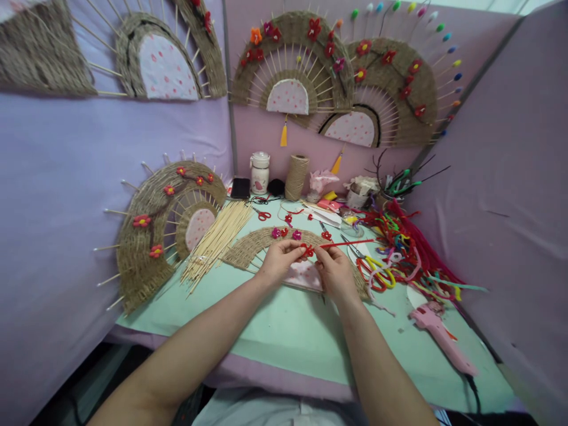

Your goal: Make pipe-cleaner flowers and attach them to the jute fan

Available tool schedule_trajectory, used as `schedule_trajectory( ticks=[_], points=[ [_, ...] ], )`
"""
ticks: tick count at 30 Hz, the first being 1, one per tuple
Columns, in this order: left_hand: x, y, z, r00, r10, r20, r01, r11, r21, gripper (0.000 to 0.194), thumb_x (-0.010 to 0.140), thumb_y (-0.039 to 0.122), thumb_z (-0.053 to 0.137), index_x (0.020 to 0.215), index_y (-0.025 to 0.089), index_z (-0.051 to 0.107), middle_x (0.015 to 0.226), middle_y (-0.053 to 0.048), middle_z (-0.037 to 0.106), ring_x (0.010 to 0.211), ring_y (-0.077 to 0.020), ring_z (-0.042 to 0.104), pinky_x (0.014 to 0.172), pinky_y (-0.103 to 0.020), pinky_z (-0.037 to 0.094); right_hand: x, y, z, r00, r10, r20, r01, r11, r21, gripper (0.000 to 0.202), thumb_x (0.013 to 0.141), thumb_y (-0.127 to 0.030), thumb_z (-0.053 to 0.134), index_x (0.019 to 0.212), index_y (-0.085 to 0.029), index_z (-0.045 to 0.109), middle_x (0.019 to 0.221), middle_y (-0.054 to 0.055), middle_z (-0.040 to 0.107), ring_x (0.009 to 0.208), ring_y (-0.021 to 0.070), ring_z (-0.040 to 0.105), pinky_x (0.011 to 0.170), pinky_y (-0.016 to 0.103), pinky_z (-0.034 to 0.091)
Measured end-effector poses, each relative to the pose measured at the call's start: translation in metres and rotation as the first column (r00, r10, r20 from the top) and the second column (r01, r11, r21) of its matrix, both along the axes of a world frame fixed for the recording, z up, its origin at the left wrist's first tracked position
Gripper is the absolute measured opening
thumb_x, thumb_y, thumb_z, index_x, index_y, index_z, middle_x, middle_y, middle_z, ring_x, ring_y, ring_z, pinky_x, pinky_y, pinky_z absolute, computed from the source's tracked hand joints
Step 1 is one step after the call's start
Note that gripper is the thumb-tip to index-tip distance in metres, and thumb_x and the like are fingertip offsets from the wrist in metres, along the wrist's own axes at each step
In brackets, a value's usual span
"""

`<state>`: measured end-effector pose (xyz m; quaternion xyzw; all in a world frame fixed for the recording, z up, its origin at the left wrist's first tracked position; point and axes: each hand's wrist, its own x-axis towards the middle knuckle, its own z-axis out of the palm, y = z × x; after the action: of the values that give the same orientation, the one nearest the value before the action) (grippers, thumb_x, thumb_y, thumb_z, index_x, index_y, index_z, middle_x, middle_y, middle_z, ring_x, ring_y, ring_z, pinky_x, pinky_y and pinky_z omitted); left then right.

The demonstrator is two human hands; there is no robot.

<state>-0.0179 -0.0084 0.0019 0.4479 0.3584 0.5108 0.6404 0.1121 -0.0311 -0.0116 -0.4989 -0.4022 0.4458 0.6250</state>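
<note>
My left hand [283,259] pinches a small red pipe-cleaner flower [307,250] between thumb and fingertips. Close beside it, my right hand [336,272] is closed on a red pipe cleaner [352,242], whose straight end sticks out to the right. The two hands nearly meet; whether flower and stem are one piece, I cannot tell. Under them lies a twine-woven fan [248,245] with a dotted, half-round centre [304,277]. Pink and red flowers [296,235] rest along its upper edge, and another red flower [326,235] is just beyond my right fingers.
Right of the hands are yellow-handled scissors [384,273], tangled pipe cleaners [406,242] and a pink glue gun [444,340] with a cord. Thin sticks [219,239] lie left. A twine spool [296,177] and white bottle [260,173] stand behind. A finished fan [133,260] leans left.
</note>
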Motion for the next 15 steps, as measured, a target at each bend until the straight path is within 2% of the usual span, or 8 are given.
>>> schedule_trajectory(
  ticks=[6,11,13,15],
  points=[
    [-0.003,0.000,0.000,0.986,-0.028,-0.165,0.055,0.986,0.158,0.017,0.067,0.027,0.067,0.075,0.012,0.064,0.066,-0.003,0.065,0.061,-0.0118,0.058,0.063,-0.024,0.046,0.000,-0.006,0.010,0.968,-0.064,0.242,0.035,0.992,0.125,0.024,0.073,-0.043,0.061,0.072,-0.018,0.059,0.066,-0.001,0.055,0.060,0.0123,0.046,0.059,0.025,0.039],
    [-0.007,-0.003,0.000,0.890,0.134,-0.435,0.052,0.920,0.389,0.014,0.074,0.025,0.058,0.078,0.015,0.067,0.074,-0.003,0.067,0.067,-0.0126,0.059,0.064,-0.023,0.044,-0.001,-0.010,0.013,0.892,-0.124,0.434,0.038,0.979,0.202,0.023,0.077,-0.039,0.059,0.072,-0.017,0.061,0.071,0.001,0.057,0.067,0.0140,0.051,0.063,0.026,0.040],
    [-0.008,-0.005,0.000,0.859,0.186,-0.477,0.055,0.893,0.447,0.015,0.076,0.024,0.056,0.080,0.016,0.067,0.077,-0.002,0.068,0.069,-0.0125,0.059,0.066,-0.023,0.044,-0.001,-0.010,0.012,0.871,-0.150,0.468,0.051,0.975,0.217,0.023,0.076,-0.039,0.059,0.070,-0.017,0.061,0.071,0.001,0.056,0.066,0.0135,0.050,0.062,0.026,0.039],
    [-0.008,-0.007,0.001,0.861,0.199,-0.468,0.044,0.888,0.459,0.015,0.077,0.024,0.055,0.082,0.016,0.067,0.079,-0.002,0.068,0.071,-0.0128,0.060,0.067,-0.023,0.044,-0.001,-0.009,0.011,0.879,-0.153,0.451,0.061,0.975,0.213,0.024,0.076,-0.040,0.059,0.069,-0.017,0.061,0.067,0.000,0.055,0.063,0.0131,0.049,0.061,0.025,0.039]
  ],
)
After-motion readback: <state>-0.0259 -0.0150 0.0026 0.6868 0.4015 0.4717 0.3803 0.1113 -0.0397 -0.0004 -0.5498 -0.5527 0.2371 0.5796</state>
